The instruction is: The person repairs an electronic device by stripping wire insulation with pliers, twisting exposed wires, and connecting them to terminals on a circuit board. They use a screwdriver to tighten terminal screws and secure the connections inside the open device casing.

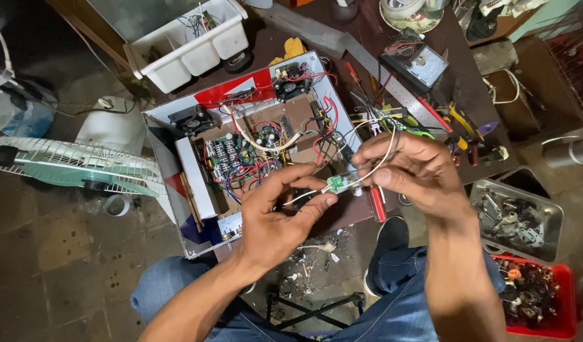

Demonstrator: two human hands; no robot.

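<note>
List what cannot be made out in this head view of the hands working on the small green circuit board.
- Small green board: its parts are too small to tell; fingers of the left hand and right hand cover its ends.
- White wires: far ends hidden behind the right hand.
- Red tray: cut off by the frame edge.

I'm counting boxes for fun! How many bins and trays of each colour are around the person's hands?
White plastic bin: 1
Silver metal tray of parts: 1
Red plastic tray of parts: 1
Total: 3

The left hand and right hand hold a small green circuit board with white wires, not a bin.
</note>
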